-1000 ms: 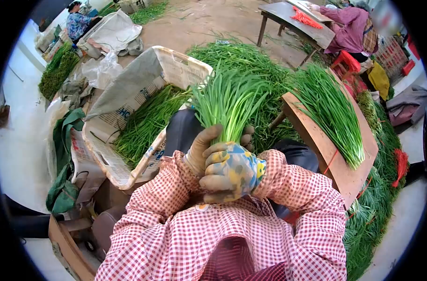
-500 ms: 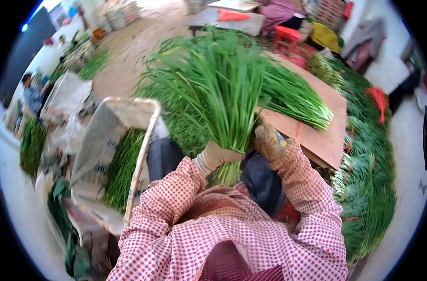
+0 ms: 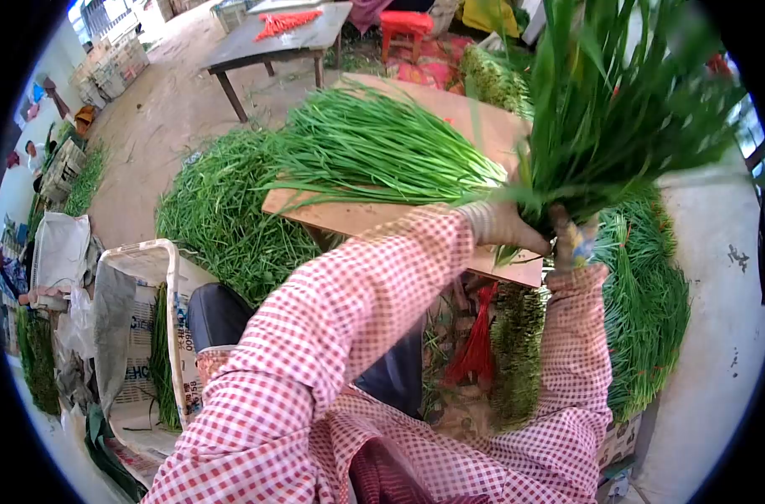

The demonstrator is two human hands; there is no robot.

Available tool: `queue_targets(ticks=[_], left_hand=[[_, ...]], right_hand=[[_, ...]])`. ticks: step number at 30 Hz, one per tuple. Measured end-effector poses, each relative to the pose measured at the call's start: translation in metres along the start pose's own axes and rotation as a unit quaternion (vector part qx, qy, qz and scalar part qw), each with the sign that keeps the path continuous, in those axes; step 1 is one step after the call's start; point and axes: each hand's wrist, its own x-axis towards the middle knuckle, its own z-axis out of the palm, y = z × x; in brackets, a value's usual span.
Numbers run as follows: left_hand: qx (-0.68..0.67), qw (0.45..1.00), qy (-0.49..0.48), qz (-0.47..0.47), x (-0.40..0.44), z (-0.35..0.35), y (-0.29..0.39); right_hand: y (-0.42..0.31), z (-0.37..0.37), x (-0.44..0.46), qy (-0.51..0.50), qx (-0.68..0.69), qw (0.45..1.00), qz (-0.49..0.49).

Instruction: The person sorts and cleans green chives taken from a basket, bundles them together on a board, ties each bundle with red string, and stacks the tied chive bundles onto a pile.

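Note:
A large bunch of garlic chives (image 3: 609, 126) stands upright at the right, its leaves fanned out and partly blurred. My left hand (image 3: 513, 228), in a pale glove, grips the base of the bunch with the arm stretched across my body. Against the other side of that base, my right hand (image 3: 572, 239), in a worn glove with blue and yellow marks, is closed around the stems. Just left of my hands, a pile of garlic chives (image 3: 391, 151) lies on a brown board (image 3: 340, 214), cut ends toward me.
Loose green leaves (image 3: 231, 218) are heaped left of the board. A white basket (image 3: 177, 294) holding more chives stands at my left. Tied bunches (image 3: 643, 311) are stacked at the right. Red ties (image 3: 475, 340) hang below the board. Farther off are a table (image 3: 290, 42) and red stool (image 3: 403, 29).
Both hands have carried the bunch from above my lap to the right, beyond the board. My right hand has closed on its base. The view has turned, showing the board farther left.

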Motion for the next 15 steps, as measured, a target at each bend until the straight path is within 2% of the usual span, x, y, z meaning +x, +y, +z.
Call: queue_targets(ticks=[2,4,5,7,9,10,11,12,13,14,15], left_hand=[[-0.112,0.992,-0.052,-0.023,0.027,0.006,-0.027],[-0.168,0.985,-0.045,0.018,0.026,0.002,-0.032],[-0.193,0.98,-0.042,0.035,0.021,0.0,-0.033],[-0.239,0.967,-0.035,0.076,0.005,-0.01,-0.023],[-0.018,0.986,0.039,0.16,-0.028,-0.023,0.011],[-0.229,0.964,0.056,0.127,-0.056,-0.026,0.022],[-0.184,0.972,0.088,0.119,-0.076,-0.044,0.02],[-0.322,0.939,0.106,0.067,-0.119,-0.04,0.053],[-0.287,0.942,0.163,0.066,-0.14,-0.062,0.025],[-0.371,0.903,0.195,0.092,-0.167,-0.067,0.019],[-0.397,0.876,0.241,0.13,-0.198,-0.069,0.011]], right_hand=[[0.045,-0.093,-0.006,-0.007,0.2,0.978,0.055],[0.039,-0.037,-0.032,0.15,0.035,0.988,-0.031],[0.034,-0.019,-0.036,0.106,-0.042,0.991,-0.067],[0.036,0.022,-0.011,0.027,-0.073,0.995,-0.065],[0.032,0.08,0.008,-0.053,-0.105,0.991,-0.06],[0.028,0.123,0.008,-0.099,-0.143,0.983,-0.049],[0.023,0.17,0.006,-0.148,-0.207,0.966,-0.04],[0.023,0.212,0.002,-0.186,-0.315,0.93,-0.047],[0.031,0.245,-0.003,-0.204,-0.448,0.868,-0.066],[0.048,0.273,-0.011,-0.193,-0.575,0.788,-0.106],[0.066,0.3,-0.019,-0.175,-0.688,0.689,-0.143]])
